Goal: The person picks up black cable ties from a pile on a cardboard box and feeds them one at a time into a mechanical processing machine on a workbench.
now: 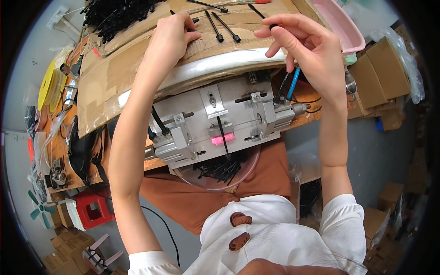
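Observation:
My left hand [170,39] is closed at the cardboard [114,73], its fingers curled on a thin black rod [195,20] that they partly hide. Thumb and forefinger of my right hand [309,46] pinch the thick end of another black rod [256,11], which slants up and left. Two more thick-ended black rods, a left one [214,26] and a right one [226,27], lie between my hands. Below them is a metal fixture [192,121] with cylinders on both sides. One black rod [222,133] crosses its middle, over a pink piece [223,139].
A heap of black rods [114,18] lies at the far left. A clear bowl [252,167] with black rods sits under the fixture's front edge. A white tube [215,61] edges the cardboard. A pink bin [350,34] and cardboard boxes [380,73] stand right.

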The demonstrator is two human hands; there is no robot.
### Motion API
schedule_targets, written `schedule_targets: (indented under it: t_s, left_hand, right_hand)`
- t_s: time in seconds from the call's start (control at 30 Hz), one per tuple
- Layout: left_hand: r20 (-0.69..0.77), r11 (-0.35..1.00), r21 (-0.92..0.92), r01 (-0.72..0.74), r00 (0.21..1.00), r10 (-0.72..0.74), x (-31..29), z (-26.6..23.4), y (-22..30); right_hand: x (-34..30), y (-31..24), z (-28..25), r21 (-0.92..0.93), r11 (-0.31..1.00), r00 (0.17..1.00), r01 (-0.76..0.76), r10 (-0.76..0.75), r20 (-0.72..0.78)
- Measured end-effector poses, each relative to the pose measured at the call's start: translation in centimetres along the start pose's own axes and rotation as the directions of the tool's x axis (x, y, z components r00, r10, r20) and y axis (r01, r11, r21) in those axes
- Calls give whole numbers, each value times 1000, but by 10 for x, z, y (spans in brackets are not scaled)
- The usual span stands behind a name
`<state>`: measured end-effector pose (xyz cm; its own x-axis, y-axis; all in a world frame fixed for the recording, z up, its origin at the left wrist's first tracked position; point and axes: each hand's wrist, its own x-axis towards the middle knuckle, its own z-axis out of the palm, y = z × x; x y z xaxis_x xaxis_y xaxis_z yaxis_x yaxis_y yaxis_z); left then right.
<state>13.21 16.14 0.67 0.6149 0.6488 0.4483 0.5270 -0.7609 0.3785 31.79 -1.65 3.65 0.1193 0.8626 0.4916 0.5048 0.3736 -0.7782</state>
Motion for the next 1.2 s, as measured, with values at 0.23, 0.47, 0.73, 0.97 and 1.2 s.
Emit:
schedule_targets:
  t_s: [0.23, 0.47, 0.73, 0.97, 1.2]
  left_hand:
    - [-66, 987, -160, 23, 997, -33, -46, -44, 26]
    - [-61, 895, -404, 187, 971, -230, -130, -35, 41]
    - [-112, 854, -500, 145, 967, -230, -142, -43, 60]
    - [81, 994, 3, 113, 990, -113, -242, 33, 114]
    - [141, 985, 108, 132, 979, -146, -240, 50, 116]
  right_hand:
    - [-16, -6, -10, 45, 999, 996, 22, -18, -82]
    - [-27, 9, -6, 234, 970, 990, -65, 93, -109]
    - [-36, 13, -3, 345, 928, 982, -140, 175, -74]
    - [-49, 0, 10, 355, 926, 983, -127, 165, -79]
    - [-69, -6, 21, 387, 922, 971, -27, 117, -210]
